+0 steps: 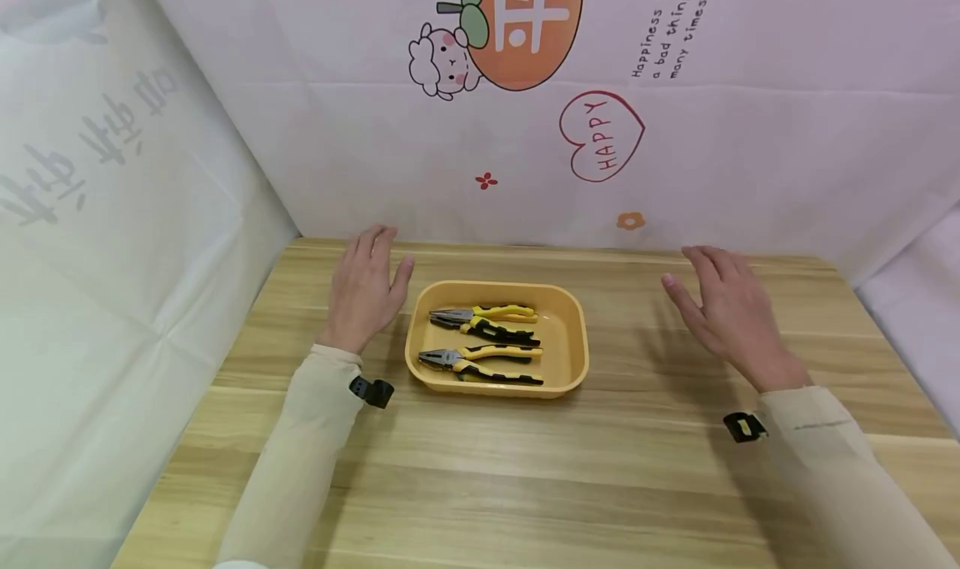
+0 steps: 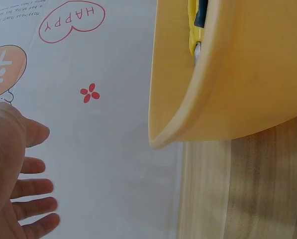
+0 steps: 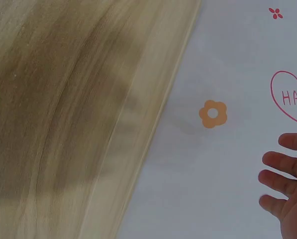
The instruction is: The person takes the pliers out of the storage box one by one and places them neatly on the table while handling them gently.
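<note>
A yellow plastic tray (image 1: 562, 336) sits on the table, and its wall (image 2: 257, 74) looms large in the left wrist view. Inside lie two pairs of pliers with yellow and black handles: one pair (image 1: 498, 323) toward the back, the other pair (image 1: 487, 361) nearer the front, noses pointing left. Just left of the tray, my left hand (image 1: 363, 290) is held with fingers extended and thumb apart, holding nothing. My right hand (image 1: 738, 323) is well to the right of the tray, empty, its fingers loosely spread; the right wrist view shows its fingers (image 3: 285, 169) at the edge.
The wood-grain table (image 1: 487, 469) ends at the back against a white printed cloth (image 1: 337, 152) with a heart and flowers. Another white cloth (image 1: 150, 244) hangs along the left side. A black strap (image 1: 372, 391) is on the left wrist and another (image 1: 745, 426) on the right.
</note>
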Motion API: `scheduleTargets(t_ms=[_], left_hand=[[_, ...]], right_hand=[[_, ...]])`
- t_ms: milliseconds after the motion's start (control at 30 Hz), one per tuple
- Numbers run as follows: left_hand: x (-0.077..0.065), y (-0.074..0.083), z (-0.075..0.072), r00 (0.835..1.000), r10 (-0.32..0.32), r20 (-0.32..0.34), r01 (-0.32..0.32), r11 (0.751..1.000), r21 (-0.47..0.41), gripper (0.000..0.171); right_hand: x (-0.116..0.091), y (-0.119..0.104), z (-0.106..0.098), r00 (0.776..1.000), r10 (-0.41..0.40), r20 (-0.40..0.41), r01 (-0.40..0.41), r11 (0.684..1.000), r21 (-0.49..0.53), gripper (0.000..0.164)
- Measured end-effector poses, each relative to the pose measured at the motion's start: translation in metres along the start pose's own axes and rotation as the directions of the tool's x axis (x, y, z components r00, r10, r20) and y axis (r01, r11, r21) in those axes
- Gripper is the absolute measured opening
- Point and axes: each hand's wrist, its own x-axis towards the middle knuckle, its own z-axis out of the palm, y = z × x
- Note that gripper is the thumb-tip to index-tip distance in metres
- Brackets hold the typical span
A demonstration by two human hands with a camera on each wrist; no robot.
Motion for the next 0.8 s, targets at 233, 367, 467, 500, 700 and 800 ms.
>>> scheduleTargets(t_ms=[233, 367, 467, 500, 700, 800], left_hand=[[-0.006, -0.001, 0.001, 0.995, -0.071, 0.072, 0.076, 0.994, -0.075, 0.041], [-0.008, -0.001, 0.001, 0.978, -0.142, 0.153, 0.161, 0.98, -0.116, 0.039], [-0.011, -0.003, 0.002, 0.957, -0.184, 0.224, 0.218, 0.965, -0.142, 0.04], [-0.012, -0.004, 0.003, 0.95, -0.192, 0.245, 0.233, 0.961, -0.15, 0.04], [-0.02, -0.009, 0.011, 0.908, -0.225, 0.353, 0.294, 0.943, -0.155, 0.042], [-0.023, -0.008, 0.014, 0.885, -0.227, 0.406, 0.303, 0.943, -0.135, 0.044]], right_hand=[[-0.003, -0.007, -0.001, 0.999, 0.012, 0.037, -0.012, 1.0, -0.01, 0.042], [-0.005, -0.01, -0.001, 0.995, 0.023, 0.101, -0.021, 1.0, -0.023, 0.038], [-0.007, -0.012, 0.001, 0.992, 0.025, 0.128, -0.023, 0.999, -0.023, 0.036], [-0.008, -0.012, 0.001, 0.992, 0.018, 0.127, -0.016, 1.0, -0.02, 0.035], [-0.011, -0.017, 0.006, 0.992, -0.051, 0.112, 0.051, 0.999, 0.002, 0.029], [-0.012, -0.022, 0.007, 0.989, -0.04, 0.14, 0.038, 0.999, 0.011, 0.029]])
